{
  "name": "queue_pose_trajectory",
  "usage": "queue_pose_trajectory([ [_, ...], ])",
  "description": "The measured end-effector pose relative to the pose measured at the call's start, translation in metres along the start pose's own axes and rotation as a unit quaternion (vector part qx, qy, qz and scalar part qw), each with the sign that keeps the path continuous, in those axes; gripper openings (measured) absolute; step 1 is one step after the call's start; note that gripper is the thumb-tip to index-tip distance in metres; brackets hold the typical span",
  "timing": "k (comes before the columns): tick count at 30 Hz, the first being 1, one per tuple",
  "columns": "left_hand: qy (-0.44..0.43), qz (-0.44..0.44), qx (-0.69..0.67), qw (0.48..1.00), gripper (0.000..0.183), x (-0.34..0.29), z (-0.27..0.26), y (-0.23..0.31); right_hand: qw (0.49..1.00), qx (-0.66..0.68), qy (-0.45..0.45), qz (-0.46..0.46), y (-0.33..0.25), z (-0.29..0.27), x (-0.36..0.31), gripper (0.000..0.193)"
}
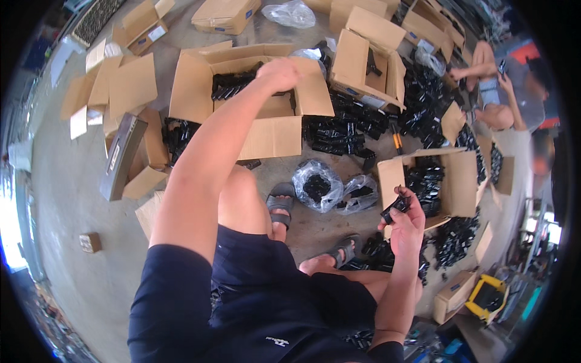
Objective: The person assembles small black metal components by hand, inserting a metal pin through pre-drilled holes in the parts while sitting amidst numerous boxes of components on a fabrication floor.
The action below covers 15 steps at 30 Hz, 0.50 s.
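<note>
Black part (396, 207), glossy, seemingly plastic, is pinched by the right hand (405, 225) at the left edge of a carton (458, 181), long axis slanting away rightward; the left hand (279, 75), farther off, hangs over the far right of a cardboard box (272, 138), fingers hidden, grip impossible to tell.

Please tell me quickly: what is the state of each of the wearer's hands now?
Left hand: over an open cardboard box; whether it grips anything cannot be told.
Right hand: closed, holding a black part.
</note>
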State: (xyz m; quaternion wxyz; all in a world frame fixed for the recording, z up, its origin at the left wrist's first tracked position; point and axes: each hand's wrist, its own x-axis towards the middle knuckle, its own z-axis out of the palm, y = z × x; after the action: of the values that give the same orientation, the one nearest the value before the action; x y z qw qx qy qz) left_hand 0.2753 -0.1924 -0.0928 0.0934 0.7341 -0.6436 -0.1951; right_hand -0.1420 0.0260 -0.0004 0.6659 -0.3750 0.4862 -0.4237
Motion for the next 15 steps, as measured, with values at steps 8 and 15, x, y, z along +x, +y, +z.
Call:
queue_pose_trajectory([
  [8, -0.080, -0.018, 0.127, 0.989, 0.039, 0.034, 0.091, -0.063, 0.991, -0.127, 0.012, 0.034, -0.016, -0.006, -0.004, 0.046],
  [15, -0.073, -0.002, 0.237, 0.969, 0.046, 0.051, 0.139, -0.054, 0.994, -0.104, 0.039, 0.002, -0.019, -0.015, -0.002, 0.047],
])
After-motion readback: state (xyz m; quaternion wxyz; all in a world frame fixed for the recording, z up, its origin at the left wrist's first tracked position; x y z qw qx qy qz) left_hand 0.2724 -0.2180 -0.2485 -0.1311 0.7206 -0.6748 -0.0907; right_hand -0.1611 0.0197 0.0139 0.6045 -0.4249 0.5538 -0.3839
